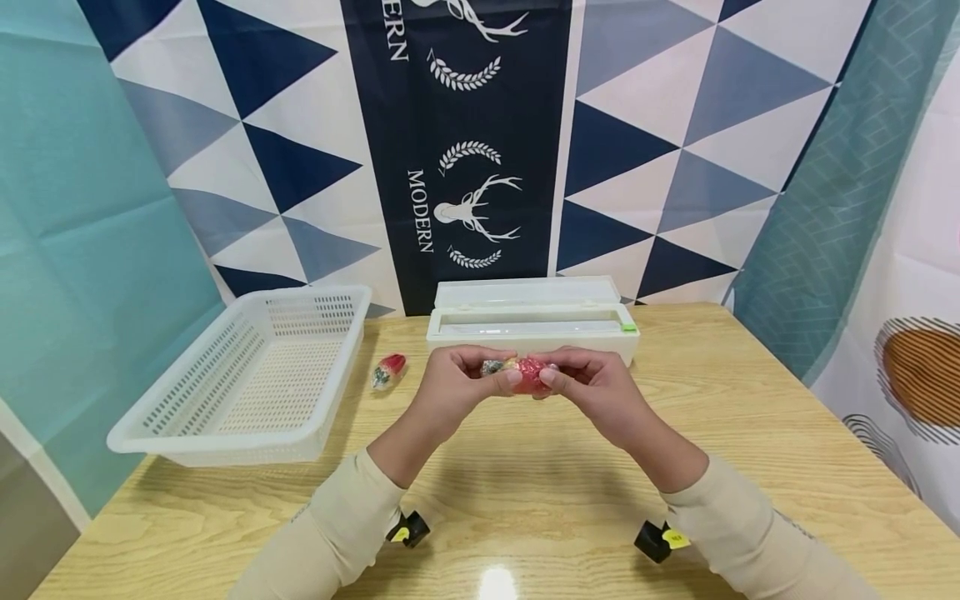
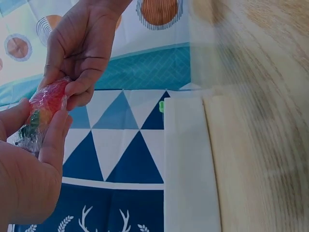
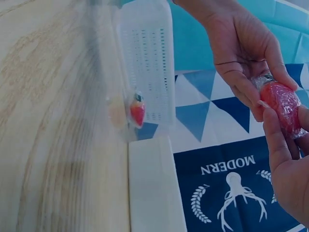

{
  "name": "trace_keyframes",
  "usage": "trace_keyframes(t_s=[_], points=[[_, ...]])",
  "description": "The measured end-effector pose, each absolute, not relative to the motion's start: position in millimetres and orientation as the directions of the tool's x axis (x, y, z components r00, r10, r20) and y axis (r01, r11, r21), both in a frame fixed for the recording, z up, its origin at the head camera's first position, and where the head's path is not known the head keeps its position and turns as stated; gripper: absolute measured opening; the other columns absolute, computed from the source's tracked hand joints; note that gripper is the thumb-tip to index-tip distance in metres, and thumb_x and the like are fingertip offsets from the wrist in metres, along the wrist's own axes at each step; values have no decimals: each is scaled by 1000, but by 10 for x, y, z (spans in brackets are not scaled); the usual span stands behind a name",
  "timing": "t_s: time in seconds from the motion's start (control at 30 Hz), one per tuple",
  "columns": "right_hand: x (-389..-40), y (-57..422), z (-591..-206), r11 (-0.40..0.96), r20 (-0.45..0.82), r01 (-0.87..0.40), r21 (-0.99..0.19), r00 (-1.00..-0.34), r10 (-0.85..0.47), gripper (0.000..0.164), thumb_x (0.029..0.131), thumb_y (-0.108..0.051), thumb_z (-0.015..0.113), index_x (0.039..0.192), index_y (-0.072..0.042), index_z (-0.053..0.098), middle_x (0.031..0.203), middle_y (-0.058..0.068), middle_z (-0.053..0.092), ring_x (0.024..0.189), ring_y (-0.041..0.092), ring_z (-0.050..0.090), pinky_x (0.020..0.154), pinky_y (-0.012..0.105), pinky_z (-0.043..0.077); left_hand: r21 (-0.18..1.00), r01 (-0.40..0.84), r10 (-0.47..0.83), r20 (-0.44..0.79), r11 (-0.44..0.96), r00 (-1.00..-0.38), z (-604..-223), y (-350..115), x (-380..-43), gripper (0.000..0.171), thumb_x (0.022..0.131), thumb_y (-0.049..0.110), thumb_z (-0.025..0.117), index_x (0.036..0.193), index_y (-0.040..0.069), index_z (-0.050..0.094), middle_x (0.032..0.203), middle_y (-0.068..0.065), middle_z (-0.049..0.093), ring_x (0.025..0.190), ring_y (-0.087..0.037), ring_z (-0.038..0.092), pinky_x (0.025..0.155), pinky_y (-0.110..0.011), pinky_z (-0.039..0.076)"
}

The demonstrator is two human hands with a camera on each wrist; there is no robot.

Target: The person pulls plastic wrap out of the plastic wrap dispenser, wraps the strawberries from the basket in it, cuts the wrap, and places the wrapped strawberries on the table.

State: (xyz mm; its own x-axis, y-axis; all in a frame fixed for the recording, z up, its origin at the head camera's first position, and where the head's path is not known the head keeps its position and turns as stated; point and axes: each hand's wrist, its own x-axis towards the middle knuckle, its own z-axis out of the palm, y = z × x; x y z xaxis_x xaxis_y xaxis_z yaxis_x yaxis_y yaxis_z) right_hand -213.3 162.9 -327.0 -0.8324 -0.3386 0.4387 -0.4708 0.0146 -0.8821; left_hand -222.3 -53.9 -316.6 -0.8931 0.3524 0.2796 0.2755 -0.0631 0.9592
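Both hands hold a red strawberry-shaped piece in clear, crinkled plastic film, raised above the table. Yellow and green show at its left end. My left hand pinches that end between thumb and fingers. At the red end, my right hand grips it with thumb and fingers. In the left wrist view, film gathers loosely around the green tip of the wrapped strawberry. A second strawberry, red with a green end, lies on the table left of the hands.
A white perforated plastic basket stands at the left. Behind the hands is a long white film dispenser box with its lid raised. A patterned cloth hangs behind the wooden table.
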Motion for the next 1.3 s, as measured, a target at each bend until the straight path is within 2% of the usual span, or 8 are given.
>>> trace_keyframes(t_s=[0.17, 0.3, 0.4, 0.5, 0.6, 0.7, 0.9, 1.3], points=[[-2140, 1632, -3288, 36, 407, -440, -897, -855, -322, 32, 96, -11, 61, 121, 9, 62, 109, 13, 65, 87, 21, 68, 82, 34, 56, 966, 258, 366, 253, -37, -896, -3182, -546, -2233, 35, 86, 18, 77, 116, 2, 69, 98, -8, 72, 79, -16, 62, 77, -29, 54], [-2141, 1637, -3283, 54, 374, -408, -911, -875, -308, 33, 98, -15, 59, 122, 8, 62, 109, 15, 65, 86, 21, 68, 83, 32, 55, 886, 440, 367, 365, 146, -856, -3194, -560, -2252, 48, 79, 25, 83, 122, 12, 67, 114, 3, 67, 94, -10, 59, 81, -27, 52], [-2141, 1631, -3275, 50, 354, -386, -921, -885, -301, 33, 99, -15, 57, 122, 10, 60, 109, 14, 65, 84, 21, 69, 83, 31, 55, 675, 677, 416, 548, 293, -726, -3203, -572, -2262, 58, 73, 23, 88, 126, 14, 65, 127, 2, 61, 116, -9, 54, 92, -29, 50], [-2135, 1620, -3259, 14, 336, -357, -934, -892, -301, 34, 100, -14, 56, 121, 13, 58, 109, 11, 66, 85, 20, 69, 82, 31, 55, 407, 849, 499, 687, 338, -528, -3197, -577, -2266, 60, 70, 15, 89, 124, 9, 65, 131, -7, 58, 124, -16, 50, 97, -29, 47], [-2117, 1606, -3240, -42, 308, -311, -950, -899, -312, 36, 100, -13, 55, 122, 16, 55, 108, 7, 67, 88, 19, 69, 83, 31, 55, 229, 919, 559, 738, 320, -378, -3188, -577, -2264, 55, 69, 10, 89, 119, 6, 67, 128, -10, 60, 122, -19, 53, 100, -25, 43], [-2101, 1593, -3238, -83, 285, -273, -958, -901, -325, 35, 100, -12, 54, 121, 17, 55, 105, 5, 69, 89, 18, 68, 83, 32, 55, 144, 941, 577, 758, 306, -303, -3188, -577, -2259, 48, 70, 9, 88, 114, 5, 69, 121, -10, 64, 116, -18, 57, 100, -22, 43], [-2094, 1582, -3256, -54, 280, -279, -959, -893, -352, 36, 101, -13, 53, 121, 17, 55, 106, 8, 69, 89, 19, 69, 83, 33, 55, 118, 943, 558, 781, 312, -282, -3209, -567, -2251, 38, 74, 11, 85, 108, 4, 71, 111, -7, 68, 106, -16, 62, 94, -20, 46], [-2080, 1664, -3243, 147, 334, -419, -896, -854, -399, 35, 97, -14, 60, 127, 5, 56, 116, 17, 62, 95, 28, 65, 82, 34, 56, 170, 924, 539, 770, 343, -341, -3194, -657, -2250, 34, 74, 10, 82, 105, 3, 69, 108, -6, 66, 100, -14, 61, 84, -18, 50]])
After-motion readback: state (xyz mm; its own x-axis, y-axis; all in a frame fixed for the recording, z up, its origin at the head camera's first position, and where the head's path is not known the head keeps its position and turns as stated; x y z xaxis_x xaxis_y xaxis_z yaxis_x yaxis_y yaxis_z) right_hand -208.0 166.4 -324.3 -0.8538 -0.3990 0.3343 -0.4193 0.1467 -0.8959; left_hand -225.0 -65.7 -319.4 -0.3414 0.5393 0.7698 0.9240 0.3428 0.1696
